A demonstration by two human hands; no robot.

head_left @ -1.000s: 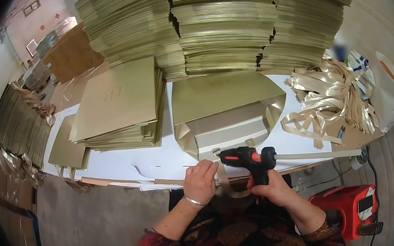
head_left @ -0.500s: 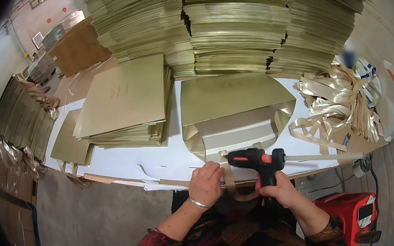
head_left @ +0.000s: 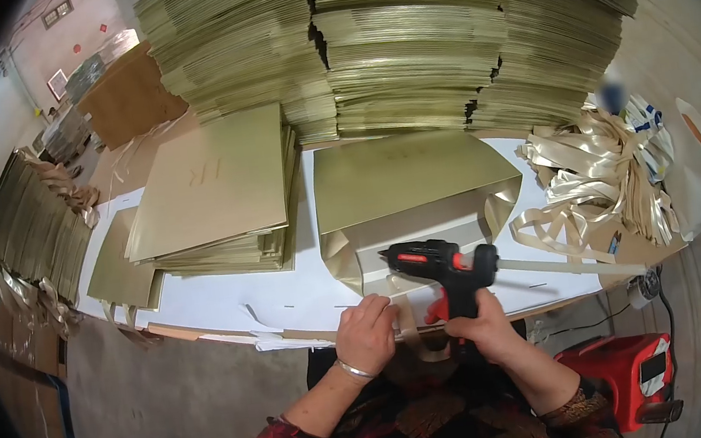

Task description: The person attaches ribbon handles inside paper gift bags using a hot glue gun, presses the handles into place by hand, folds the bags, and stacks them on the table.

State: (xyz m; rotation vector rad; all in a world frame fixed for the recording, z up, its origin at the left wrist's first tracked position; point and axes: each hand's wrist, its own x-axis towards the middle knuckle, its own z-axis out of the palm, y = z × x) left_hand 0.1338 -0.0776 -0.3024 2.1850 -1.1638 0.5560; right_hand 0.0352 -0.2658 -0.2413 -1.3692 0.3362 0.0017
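Mid-frame, above the nearer left hand (head_left: 367, 336) (grip unclear), a boxy gold paper bag (head_left: 411, 178) lies crosswise; the right hand (head_left: 483, 327) holds a black-and-red glue gun (head_left: 436, 263).

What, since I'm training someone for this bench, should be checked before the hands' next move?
1. Glue gun held by its handle: ok; the right hand is wrapped around it.
2. Glue stick loaded: ok; a long pale stick juts from the gun's rear.
3. Left hand off the nozzle: ok; apart, though close.
4. Gold bag open toward the person: ok; its pale inside shows.
5. Ribbon ends fixed to the bag: cannot tell; the join is not clear.
6. Nozzle hot: cannot tell; nothing visible shows its heat.
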